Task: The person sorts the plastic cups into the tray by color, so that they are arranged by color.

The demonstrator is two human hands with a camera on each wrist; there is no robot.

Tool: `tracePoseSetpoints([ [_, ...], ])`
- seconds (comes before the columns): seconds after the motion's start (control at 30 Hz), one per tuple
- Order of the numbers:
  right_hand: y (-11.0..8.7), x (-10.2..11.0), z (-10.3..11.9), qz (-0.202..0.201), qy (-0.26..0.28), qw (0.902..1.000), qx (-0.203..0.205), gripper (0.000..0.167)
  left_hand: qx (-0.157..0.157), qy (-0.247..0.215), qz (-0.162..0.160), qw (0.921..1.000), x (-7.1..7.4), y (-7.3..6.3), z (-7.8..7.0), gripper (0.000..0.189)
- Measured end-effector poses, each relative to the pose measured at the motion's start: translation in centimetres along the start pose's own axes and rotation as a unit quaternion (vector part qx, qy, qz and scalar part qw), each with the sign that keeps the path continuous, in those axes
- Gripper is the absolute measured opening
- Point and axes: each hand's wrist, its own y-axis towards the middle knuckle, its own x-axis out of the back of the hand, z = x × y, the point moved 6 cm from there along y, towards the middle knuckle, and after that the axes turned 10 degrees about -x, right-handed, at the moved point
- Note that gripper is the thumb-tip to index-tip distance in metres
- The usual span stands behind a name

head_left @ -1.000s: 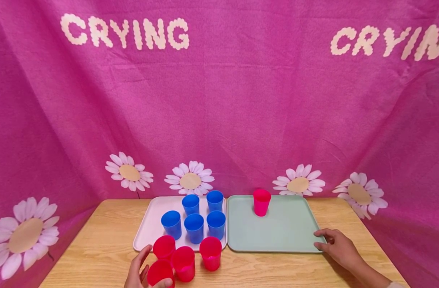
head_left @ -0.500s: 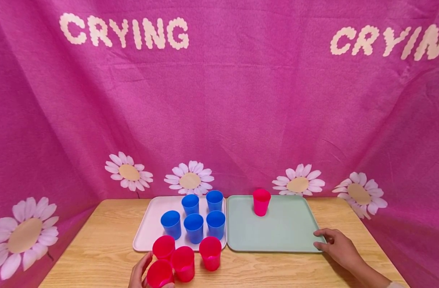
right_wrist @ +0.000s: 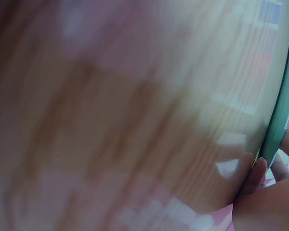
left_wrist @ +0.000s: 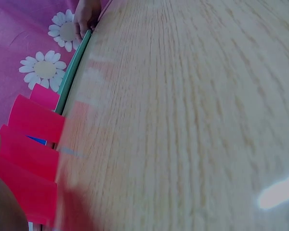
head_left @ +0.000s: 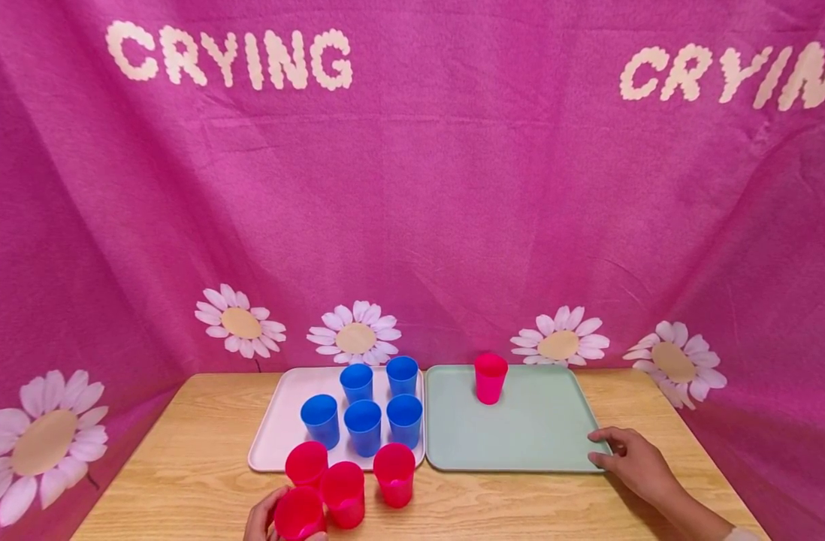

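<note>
My left hand (head_left: 264, 517) curls round the nearest red cup (head_left: 300, 514), fingers on its left side and thumb at its front, at the lower edge of the head view. Beside it stand more upright red cups, among them a middle one (head_left: 345, 496) and a right one (head_left: 394, 476). In the left wrist view, the hand (left_wrist: 6, 202) overlaps the row of red cups. My right hand (head_left: 637, 463) pinches the green tray (head_left: 534, 443) at its near right corner; the right wrist view shows the thumb (right_wrist: 257, 175) against the tray's rim. One red cup (head_left: 491, 379) stands on that tray.
Left of the green tray, and close against it, lies a pale pink tray (head_left: 273, 436) with several blue cups (head_left: 362, 430) standing upright on it. Both trays rest on a wooden table (head_left: 494, 507). A pink cloth (head_left: 453, 225) with printed flowers hangs behind and at the sides.
My left hand has closed in on the nearest red cup from the left, its fingers drawing nearer to the cup's side. The right hand has stayed at the tray's corner, and the cups have not moved.
</note>
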Motion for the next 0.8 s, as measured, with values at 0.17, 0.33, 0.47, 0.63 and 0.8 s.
tracePoseSetpoints([
  [0.17,0.0,0.1,0.2,0.006,0.004,0.9999,-0.009,0.033,0.048,-0.03,0.042,0.9975,-0.4,0.3,1.2,0.107],
  [0.33,-0.1,0.1,0.3,0.012,0.007,0.9998,-0.015,0.033,0.076,-0.072,0.048,0.9933,-0.7,0.5,1.7,0.109],
  [0.47,-0.2,0.1,0.4,0.013,0.009,0.9997,-0.017,0.033,0.077,-0.079,0.044,0.9929,-0.7,0.4,1.7,0.108],
  [0.63,-0.1,0.0,0.2,0.011,0.006,0.9998,-0.013,0.033,0.076,-0.085,0.049,0.9923,-0.4,0.3,1.3,0.104],
  [0.8,-0.1,0.0,0.0,0.01,0.006,0.9999,-0.012,0.033,0.072,-0.091,0.056,0.9916,0.0,0.1,1.0,0.103],
])
